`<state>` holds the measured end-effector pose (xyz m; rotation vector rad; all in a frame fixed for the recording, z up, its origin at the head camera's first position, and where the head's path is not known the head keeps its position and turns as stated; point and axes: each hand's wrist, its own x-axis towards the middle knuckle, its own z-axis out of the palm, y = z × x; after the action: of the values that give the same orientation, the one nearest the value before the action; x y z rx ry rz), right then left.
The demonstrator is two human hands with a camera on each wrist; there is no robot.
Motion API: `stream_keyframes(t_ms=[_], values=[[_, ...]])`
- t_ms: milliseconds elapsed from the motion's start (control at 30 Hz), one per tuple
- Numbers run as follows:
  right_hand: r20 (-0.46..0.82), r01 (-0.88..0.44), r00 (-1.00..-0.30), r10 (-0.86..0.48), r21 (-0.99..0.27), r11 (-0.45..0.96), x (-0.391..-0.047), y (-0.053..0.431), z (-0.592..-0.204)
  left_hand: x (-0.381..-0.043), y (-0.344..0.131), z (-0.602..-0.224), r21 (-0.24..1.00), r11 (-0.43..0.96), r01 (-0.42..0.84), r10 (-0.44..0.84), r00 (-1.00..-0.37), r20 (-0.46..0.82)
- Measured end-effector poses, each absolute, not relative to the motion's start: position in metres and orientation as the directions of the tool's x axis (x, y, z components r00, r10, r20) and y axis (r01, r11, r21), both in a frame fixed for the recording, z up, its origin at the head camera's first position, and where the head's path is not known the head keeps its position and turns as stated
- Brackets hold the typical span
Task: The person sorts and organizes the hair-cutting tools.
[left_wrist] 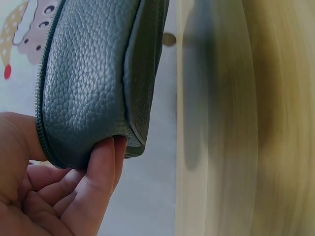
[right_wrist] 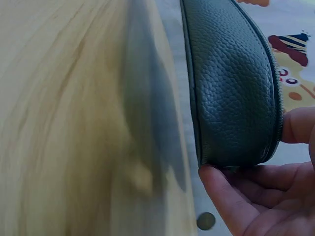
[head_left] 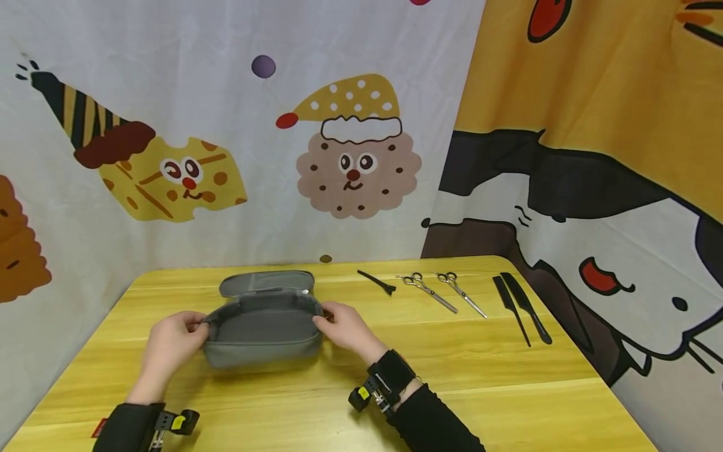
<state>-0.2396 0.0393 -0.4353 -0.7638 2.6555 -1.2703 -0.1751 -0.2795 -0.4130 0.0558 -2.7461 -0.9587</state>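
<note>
A grey-green zippered case (head_left: 262, 355) with pebbled, leather-like sides is held over the table, its lid (head_left: 268, 284) folded back and the inside bare. My left hand (head_left: 175, 342) grips its left end, thumb at the zipper edge and fingers under the bottom corner, as the left wrist view shows. At the opposite end my right hand (head_left: 347, 326) pinches the case in the same way. In both wrist views a gap and a shadow show between the case and the wood.
Across the back right of the wooden table (head_left: 452, 376) lie a black hair clip (head_left: 377, 282), two pairs of hairdressing scissors (head_left: 432, 293) and two black combs (head_left: 525, 304). A printed cartoon curtain (head_left: 198, 75) hangs behind the table and on its right side.
</note>
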Motion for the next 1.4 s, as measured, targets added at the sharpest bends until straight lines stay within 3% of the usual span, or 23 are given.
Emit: stream_keyframes(t_ms=[767, 1400], values=[[0.156, -0.383, -0.905, -0.395, -0.701, 0.602, -0.225, 0.120, -0.426, -0.181, -0.197, -0.418, 0.676, 0.726, 0.127, -0.027, -0.977, 0.212], [0.046, -0.325, -0.909, -0.415, -0.702, 0.634, -0.227, 0.167, -0.430, -0.187, -0.152, -0.430, 0.662, 0.727, 0.183, 0.043, -0.974, 0.222]])
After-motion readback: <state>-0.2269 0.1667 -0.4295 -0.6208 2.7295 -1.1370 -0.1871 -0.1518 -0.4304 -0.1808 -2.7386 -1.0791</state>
